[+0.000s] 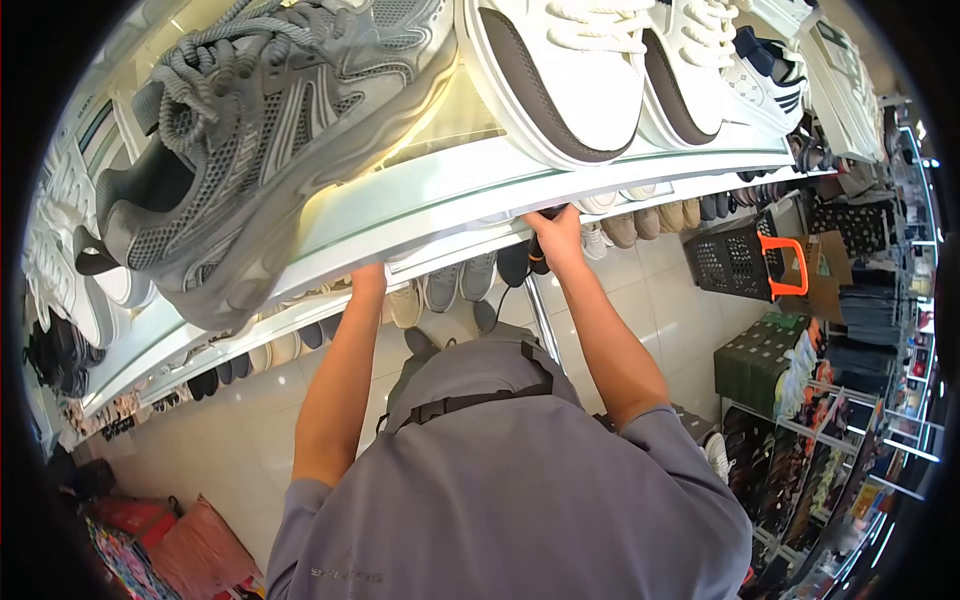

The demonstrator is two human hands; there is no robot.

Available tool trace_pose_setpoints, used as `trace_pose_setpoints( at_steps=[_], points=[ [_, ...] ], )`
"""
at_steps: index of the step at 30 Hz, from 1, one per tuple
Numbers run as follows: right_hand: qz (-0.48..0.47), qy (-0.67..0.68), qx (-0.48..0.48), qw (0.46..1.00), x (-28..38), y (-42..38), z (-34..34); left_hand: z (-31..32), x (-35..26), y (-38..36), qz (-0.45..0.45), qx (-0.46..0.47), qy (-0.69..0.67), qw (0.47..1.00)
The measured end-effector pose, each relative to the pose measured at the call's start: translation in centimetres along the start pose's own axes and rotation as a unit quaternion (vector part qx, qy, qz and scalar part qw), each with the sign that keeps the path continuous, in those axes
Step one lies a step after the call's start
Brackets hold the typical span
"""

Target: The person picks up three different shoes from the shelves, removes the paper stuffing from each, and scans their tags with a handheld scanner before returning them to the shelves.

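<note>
A long white shelf [420, 220] with a glassy front edge sweeps across the upper part of the view, and below it stands the person in a grey shirt [500, 480], both arms stretched up to the shelf's underside. On top sits a grey mesh sneaker [270, 130] with thick rope laces, the biggest of the footwear, its sole reaching over the front edge; next come a white shoe [580, 85] with a dark toe trim and a partly hidden matching shoe [690, 80] beside it. Off to the right is a black basket [735, 262] with an orange handle, and beneath the shelf runs a lower row of shoes, among them tan shoes [645, 222]. The right hand [558, 235] is closed around a slim dark object [538, 248] with an orange patch, just under the front edge, too small to identify. The left hand [368, 277] is at the same edge, its fingers hidden, so I cannot tell whether it holds anything. Smallest is a thin dark cord [502, 298], hanging in a curve near the dark object
</note>
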State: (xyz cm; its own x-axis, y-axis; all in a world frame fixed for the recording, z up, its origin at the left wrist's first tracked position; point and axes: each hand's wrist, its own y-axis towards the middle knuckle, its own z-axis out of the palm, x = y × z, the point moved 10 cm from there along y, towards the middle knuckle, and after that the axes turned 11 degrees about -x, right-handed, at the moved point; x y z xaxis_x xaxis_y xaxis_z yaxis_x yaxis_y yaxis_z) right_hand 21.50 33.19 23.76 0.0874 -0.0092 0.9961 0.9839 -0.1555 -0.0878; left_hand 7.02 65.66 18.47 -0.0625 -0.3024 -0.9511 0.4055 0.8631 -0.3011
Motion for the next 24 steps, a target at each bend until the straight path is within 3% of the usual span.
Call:
trace_pose_setpoints(
  at_steps=[2, 4, 5, 7, 8, 10, 13, 14, 15, 17, 18, 23, 24],
  points=[
    [-0.097, -0.068, -0.051, 0.992, -0.1, 0.3, -0.5, 0.7, 1.4, 1.5, 0.125, 0.096, 0.044, 0.987],
    [-0.053, -0.079, -0.065, 0.993, -0.3, -0.5, -0.7, 1.5, 2.4, 1.3, 0.246, 0.196, 0.088, 0.945],
    [-0.01, -0.087, -0.07, 0.994, -1.0, -1.0, -0.9, 1.9, 0.8, 0.2, 0.243, 0.208, 0.089, 0.943],
    [-0.047, -0.098, -0.088, 0.99, -1.2, -2.6, -1.6, 1.5, -3.3, -1.9, 0.154, 0.159, 0.172, 0.96],
    [-0.043, -0.08, -0.097, 0.991, -0.7, -4.0, -2.0, 1.1, -3.9, -2.3, 0.152, 0.168, 0.172, 0.959],
    [-0.032, -0.03, -0.12, 0.992, -1.0, -6.7, -3.1, -0.1, -3.3, -2.7, 0.099, 0.194, 0.21, 0.953],
    [-0.007, -0.119, -0.133, 0.984, -2.9, -11.0, -6.2, -1.6, -1.5, -2.4, 0.018, 0.231, 0.268, 0.935],
    [-0.005, -0.121, -0.141, 0.982, -3.6, -12.6, -7.4, -1.9, 1.2, -0.9, 0.046, 0.262, 0.233, 0.935],
    [0.015, -0.143, -0.151, 0.978, -5.3, -13.9, -8.7, -1.5, 0.6, -1.6, 0.045, 0.27, 0.235, 0.933],
    [0.035, -0.163, -0.169, 0.971, -7.8, -16.5, -11.3, 0.0, -3.3, -3.5, 0.171, 0.263, 0.296, 0.902],
    [0.026, -0.183, -0.191, 0.964, -8.5, -17.7, -12.8, 0.5, -3.6, -3.1, 0.209, 0.246, 0.257, 0.911],
    [0.036, -0.249, -0.289, 0.924, -15.8, -23.9, -22.0, 1.1, -3.8, -3.0, 0.318, 0.247, 0.238, 0.884],
    [0.101, -0.244, -0.305, 0.915, -18.6, -25.4, -24.5, 1.0, -3.9, -3.0, 0.343, 0.241, 0.244, 0.874]
  ],
)
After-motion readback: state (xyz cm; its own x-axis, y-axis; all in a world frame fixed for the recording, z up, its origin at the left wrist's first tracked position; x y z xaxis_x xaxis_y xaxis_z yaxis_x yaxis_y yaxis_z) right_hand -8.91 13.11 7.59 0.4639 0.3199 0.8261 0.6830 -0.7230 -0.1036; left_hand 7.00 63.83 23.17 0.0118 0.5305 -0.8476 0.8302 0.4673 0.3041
